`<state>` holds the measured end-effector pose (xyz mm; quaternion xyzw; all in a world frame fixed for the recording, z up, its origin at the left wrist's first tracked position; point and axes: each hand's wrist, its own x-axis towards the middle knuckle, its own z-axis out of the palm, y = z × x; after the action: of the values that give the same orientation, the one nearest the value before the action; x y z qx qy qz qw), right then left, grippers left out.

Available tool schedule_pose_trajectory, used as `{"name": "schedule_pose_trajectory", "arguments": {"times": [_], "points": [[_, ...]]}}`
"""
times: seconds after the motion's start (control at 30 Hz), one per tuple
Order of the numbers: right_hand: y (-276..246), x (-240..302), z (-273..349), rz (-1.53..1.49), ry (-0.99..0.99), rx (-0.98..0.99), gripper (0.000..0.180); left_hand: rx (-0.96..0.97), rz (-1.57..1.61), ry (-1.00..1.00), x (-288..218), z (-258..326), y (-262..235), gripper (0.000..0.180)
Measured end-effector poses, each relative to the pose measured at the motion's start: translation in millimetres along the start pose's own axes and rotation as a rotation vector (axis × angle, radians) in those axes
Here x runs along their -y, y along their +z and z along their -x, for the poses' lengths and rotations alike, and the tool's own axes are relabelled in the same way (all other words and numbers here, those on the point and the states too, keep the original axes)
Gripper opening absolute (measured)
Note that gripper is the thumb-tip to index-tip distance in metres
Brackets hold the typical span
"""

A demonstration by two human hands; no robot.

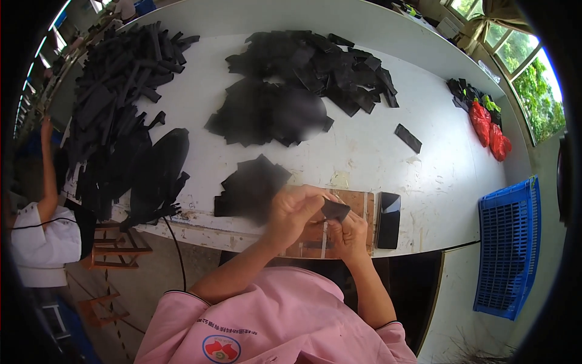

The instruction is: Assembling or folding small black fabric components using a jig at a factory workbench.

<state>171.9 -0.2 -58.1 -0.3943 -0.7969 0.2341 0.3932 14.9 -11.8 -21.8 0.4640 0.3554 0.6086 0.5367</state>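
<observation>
A small black piece of fabric-like material [335,210] is pinched between my two hands above the table's near edge. My left hand [292,212] has its fingers closed at the piece's left and upper side. From below and to the right, my right hand [351,235] grips it with thumb and fingers. Beneath them lies a brown board [367,206] with tape-like strips. Close to my left hand sits a small heap of flat black pieces [245,185], partly blurred. A black smartphone [388,221] lies just right of the board.
Larger heaps of flat black pieces [315,67] and black strips [121,73] cover the back and left of the white table [424,176]. One black piece [408,138] lies alone. Red bags [488,124] rest far right, above a blue crate [508,249]. Another person [48,236] is at left.
</observation>
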Motion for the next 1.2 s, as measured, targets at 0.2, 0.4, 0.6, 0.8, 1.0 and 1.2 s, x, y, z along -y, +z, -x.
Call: {"name": "schedule_pose_trajectory", "arguments": {"times": [0.2, 0.4, 0.6, 0.8, 1.0, 1.2], "points": [[-45, 53, -12, -0.401, 0.275, -0.373, 0.029, -0.555, -0.831, 0.117, 40, -21, -87, 0.015], [-55, 10, 112, -0.091, 0.633, -0.404, 0.037, -0.464, -1.482, -0.260, 70, -40, -155, 0.025], [-13, -69, 259, -0.051, 1.198, -0.218, 0.046, -0.369, -1.368, -0.054, 57, -41, -166, 0.018], [-7, -43, 191, 0.422, 1.122, 0.287, 0.042, -0.600, -0.504, 0.231, -3, -20, -119, 0.012], [10, 44, 61, -0.178, 0.396, 0.283, 0.022, -0.382, 0.949, -0.172, -20, 34, -71, 0.018], [54, 68, 31, -0.901, 0.524, 0.117, 0.040, -0.317, 1.115, -0.346, 6, 72, -43, 0.016]]}}
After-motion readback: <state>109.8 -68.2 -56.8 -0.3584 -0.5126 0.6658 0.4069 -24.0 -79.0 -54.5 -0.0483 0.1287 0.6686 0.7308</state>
